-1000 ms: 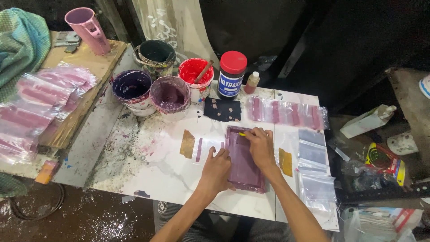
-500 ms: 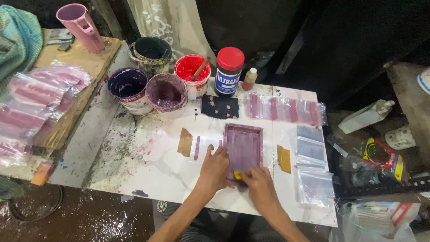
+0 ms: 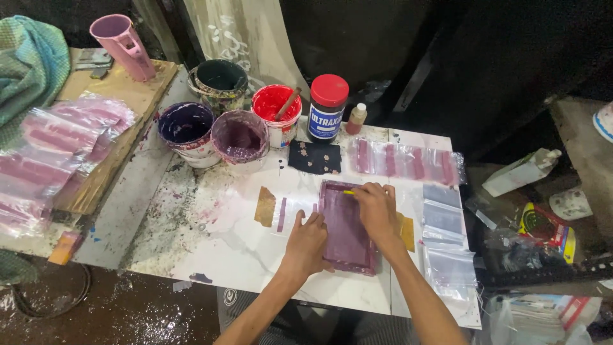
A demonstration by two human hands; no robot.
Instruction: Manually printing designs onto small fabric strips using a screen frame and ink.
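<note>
— Head view: where is the purple printing frame (image 3: 348, 227)?

— Flat on the white counter (image 3: 236, 249), near its front edge. I'll take that frame as the landmark for everything else.

— What are the 2 hands doing?

— The left hand (image 3: 308, 241) lies on the frame's left border, fingers spread flat and pressing down; its grip encloses nothing. The right hand (image 3: 377, 207) sits at the frame's far right corner, its grip closed on a small yellow-tipped tool (image 3: 348, 192) whose end pokes out toward the left. Most of the tool is hidden under the fingers.

— And beside the frame?

— Just left of it lies a clear plastic bag with a purple stripe (image 3: 285, 214), partly under the frame's edge, and a tan piece of tape (image 3: 265, 206) further left. Right of the frame, a stack of clear zip bags (image 3: 444, 220) runs toward the front edge. Beyond the frame, a row of printed bags (image 3: 402, 161) with purple stripes lies along the far right, and a dark patterned cloth (image 3: 314, 157) sits directly behind it.

— Paints?

— Behind the frame to the left: a purple ink tub (image 3: 239, 137), a dark violet tub (image 3: 186, 126), a red tub (image 3: 274, 105) with a stick in it, and a red-capped jar (image 3: 327, 108).
</note>
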